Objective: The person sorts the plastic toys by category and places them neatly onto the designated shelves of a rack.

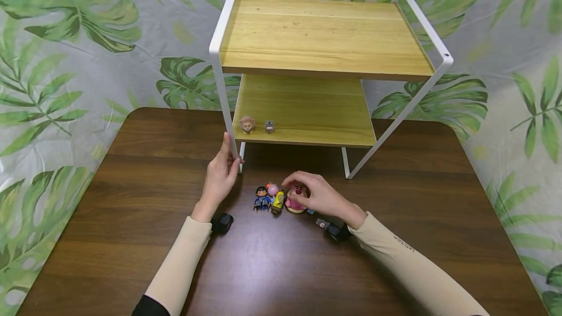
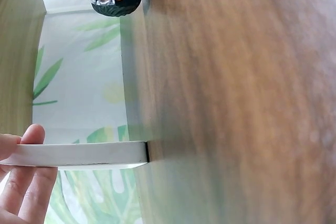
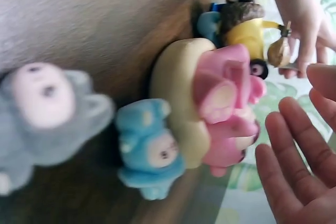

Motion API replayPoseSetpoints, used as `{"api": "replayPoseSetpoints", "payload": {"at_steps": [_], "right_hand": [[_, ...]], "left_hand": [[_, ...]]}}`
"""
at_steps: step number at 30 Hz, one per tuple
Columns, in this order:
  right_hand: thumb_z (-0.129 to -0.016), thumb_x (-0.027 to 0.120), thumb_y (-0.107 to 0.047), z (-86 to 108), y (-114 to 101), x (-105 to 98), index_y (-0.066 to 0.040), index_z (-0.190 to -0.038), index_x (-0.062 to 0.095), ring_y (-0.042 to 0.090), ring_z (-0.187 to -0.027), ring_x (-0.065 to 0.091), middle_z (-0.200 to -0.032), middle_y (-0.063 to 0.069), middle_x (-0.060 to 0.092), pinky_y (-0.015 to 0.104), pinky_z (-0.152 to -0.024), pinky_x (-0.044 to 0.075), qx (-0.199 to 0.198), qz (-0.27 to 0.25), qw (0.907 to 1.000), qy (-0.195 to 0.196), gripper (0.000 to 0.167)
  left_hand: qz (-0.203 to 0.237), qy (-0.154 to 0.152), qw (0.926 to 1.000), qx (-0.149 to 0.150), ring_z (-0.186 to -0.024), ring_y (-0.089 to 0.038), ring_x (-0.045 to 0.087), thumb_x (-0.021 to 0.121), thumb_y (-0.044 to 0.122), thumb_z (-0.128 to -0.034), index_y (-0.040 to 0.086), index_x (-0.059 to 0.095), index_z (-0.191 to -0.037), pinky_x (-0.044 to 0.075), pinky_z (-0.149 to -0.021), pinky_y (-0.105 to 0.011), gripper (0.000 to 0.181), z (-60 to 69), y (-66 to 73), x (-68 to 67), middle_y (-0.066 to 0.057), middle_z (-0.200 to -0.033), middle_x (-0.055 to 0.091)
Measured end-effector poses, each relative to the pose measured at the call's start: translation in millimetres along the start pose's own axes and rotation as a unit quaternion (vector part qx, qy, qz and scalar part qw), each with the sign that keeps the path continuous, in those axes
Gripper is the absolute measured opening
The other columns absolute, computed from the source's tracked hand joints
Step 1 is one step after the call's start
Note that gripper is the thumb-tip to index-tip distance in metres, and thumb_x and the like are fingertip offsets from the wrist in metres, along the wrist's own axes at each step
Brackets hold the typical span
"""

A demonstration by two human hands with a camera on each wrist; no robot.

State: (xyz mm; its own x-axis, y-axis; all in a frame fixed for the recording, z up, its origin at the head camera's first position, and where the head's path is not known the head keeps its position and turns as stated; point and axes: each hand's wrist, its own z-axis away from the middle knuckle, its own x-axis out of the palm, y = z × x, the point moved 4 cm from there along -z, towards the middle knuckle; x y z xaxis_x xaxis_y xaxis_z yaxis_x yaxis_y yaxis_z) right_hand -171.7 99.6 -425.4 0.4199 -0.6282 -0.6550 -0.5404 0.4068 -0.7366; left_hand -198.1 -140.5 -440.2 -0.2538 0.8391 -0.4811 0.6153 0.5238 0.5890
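With fingers on both sides of it, my left hand (image 1: 221, 169) grips the white front leg (image 2: 94, 153) of the shelf. My right hand (image 1: 327, 194) hovers around a pink bear figure (image 1: 296, 205) on the table. In the right wrist view its spread fingers (image 3: 283, 166) stand apart from the bear. To the bear's left are a yellow figure (image 1: 278, 201), a pink-headed figure (image 1: 272, 189) and a black-haired figure in blue (image 1: 262, 200). A light-blue plush-like figure (image 3: 149, 148) and a grey one (image 3: 50, 114) lie near my right wrist.
The two-tier wooden shelf (image 1: 325, 38) with a white frame stands at the back of the brown table (image 1: 149, 199). On its lower board sit a brownish round-headed figure (image 1: 247, 125) and a small grey figure (image 1: 269, 127). A leaf-patterned cloth (image 1: 79, 77) hangs behind.
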Motion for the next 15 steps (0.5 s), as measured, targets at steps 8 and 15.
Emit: {"api": "replayPoseSetpoints", "payload": {"at_steps": [8,15], "right_hand": [[-0.082,0.077,-0.012,9.2,12.8,3.3,-0.006,-0.114,0.062,0.02,-0.103,0.055,-0.113,0.005,0.06,0.039,-0.085,0.049,0.008,0.029,0.9994,-0.013,0.036],[-0.081,0.078,-0.018,15.3,28.6,6.7,-0.009,-0.117,0.06,0.016,-0.109,0.053,-0.118,0.003,0.056,0.038,-0.091,0.047,0.022,0.041,0.9987,-0.02,0.041]], "left_hand": [[-0.006,0.0,1.0,-0.007,-0.075,-0.029,0.065,0.059,-0.016,-0.0855,0.051,-0.002,-0.149,0.056,-0.064,-0.04,0.111,0.4,-0.7,0.4,-0.02,-0.088,0.058],[-0.004,0.001,1.0,-0.007,-0.075,-0.029,0.065,0.059,-0.016,-0.0859,0.051,-0.002,-0.149,0.056,-0.064,-0.041,0.11,0.4,-0.2,0.3,-0.021,-0.088,0.058]]}}
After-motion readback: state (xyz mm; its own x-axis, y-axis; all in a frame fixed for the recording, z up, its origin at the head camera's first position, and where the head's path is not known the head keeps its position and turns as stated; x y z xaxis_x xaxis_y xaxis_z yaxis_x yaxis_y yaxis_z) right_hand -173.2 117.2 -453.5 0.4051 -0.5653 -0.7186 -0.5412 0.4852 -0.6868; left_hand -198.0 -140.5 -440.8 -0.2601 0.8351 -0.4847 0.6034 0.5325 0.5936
